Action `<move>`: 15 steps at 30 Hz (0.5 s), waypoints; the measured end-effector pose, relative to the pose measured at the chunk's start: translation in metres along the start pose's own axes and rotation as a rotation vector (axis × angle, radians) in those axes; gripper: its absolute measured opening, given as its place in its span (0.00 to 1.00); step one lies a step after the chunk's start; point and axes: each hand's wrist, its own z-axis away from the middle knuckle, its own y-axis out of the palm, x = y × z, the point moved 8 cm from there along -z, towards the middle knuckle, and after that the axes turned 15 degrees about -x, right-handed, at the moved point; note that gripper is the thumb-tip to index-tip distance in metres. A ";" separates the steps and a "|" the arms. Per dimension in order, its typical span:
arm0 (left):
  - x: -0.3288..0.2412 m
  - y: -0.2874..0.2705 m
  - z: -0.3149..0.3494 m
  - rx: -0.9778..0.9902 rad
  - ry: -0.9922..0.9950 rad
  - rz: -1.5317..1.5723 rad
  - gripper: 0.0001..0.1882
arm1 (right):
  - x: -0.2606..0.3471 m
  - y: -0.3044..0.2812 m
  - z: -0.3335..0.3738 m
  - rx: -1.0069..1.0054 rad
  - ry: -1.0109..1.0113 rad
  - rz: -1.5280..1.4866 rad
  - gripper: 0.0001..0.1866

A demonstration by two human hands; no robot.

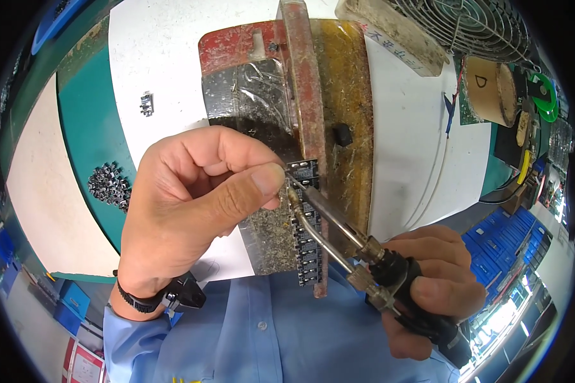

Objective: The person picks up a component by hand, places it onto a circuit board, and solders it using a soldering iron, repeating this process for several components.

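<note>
The tabletop (86, 105), green and partly covered by a white sheet (156, 54), spreads beneath and beyond both hands. On it a worn red, black and amber board (351, 70) lies under the left fingertips and reaches away between the hands. A round wire fan guard (460, 25) stands well beyond the right hand. The left hand (201, 191) has thumb and forefinger brought together in a pinch; whether something tiny sits between them cannot be told. The right hand (434, 281) is wrapped around a soldering iron (338, 225) with a thinner bent tube alongside, both tips pointing to the left thumb. A long reddish bar (308, 96) passes just right of the left fingertips. Along its left side, a strip of small dark circuit boards (308, 249) runs from those fingertips toward the person. A heap of small black parts (110, 185) lies just left of the left hand; one loose part (147, 104) lies beyond that hand.
</note>
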 end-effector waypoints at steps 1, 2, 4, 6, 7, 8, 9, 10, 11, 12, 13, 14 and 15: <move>0.000 0.000 0.000 0.002 -0.004 0.003 0.08 | 0.000 0.000 0.000 0.000 0.009 0.001 0.20; 0.001 0.001 0.000 0.005 -0.007 0.007 0.08 | -0.001 0.000 0.000 0.000 0.018 0.003 0.20; 0.000 0.000 0.001 0.003 -0.007 0.006 0.08 | -0.001 0.000 0.000 0.002 0.018 0.000 0.20; 0.001 0.000 0.001 0.003 -0.008 0.005 0.08 | -0.001 0.000 0.001 0.005 0.021 0.000 0.21; 0.001 0.000 0.001 0.002 -0.009 0.004 0.08 | -0.001 0.001 0.001 0.005 0.021 -0.001 0.21; 0.001 0.000 0.001 0.000 -0.007 0.006 0.08 | -0.001 0.001 0.001 0.001 0.021 -0.004 0.21; 0.001 0.000 0.001 -0.002 -0.006 0.007 0.08 | -0.001 0.001 0.000 -0.003 0.022 -0.007 0.21; 0.001 0.000 0.001 -0.004 -0.004 0.009 0.08 | -0.001 0.000 0.000 -0.006 0.022 -0.010 0.21; 0.002 0.000 0.000 -0.005 -0.006 0.009 0.08 | -0.001 0.001 0.000 -0.005 0.024 -0.010 0.21; 0.002 0.000 0.000 -0.004 -0.010 0.008 0.08 | -0.002 0.001 -0.001 -0.003 0.017 -0.017 0.20; 0.001 0.000 0.000 -0.005 -0.012 0.007 0.08 | -0.002 0.001 -0.002 0.000 0.009 -0.026 0.20; 0.001 -0.001 0.000 -0.006 -0.013 0.006 0.07 | -0.002 0.002 -0.002 0.003 0.001 -0.035 0.20; 0.001 -0.001 0.000 -0.009 -0.013 0.007 0.07 | -0.004 0.000 -0.003 0.005 0.000 -0.037 0.20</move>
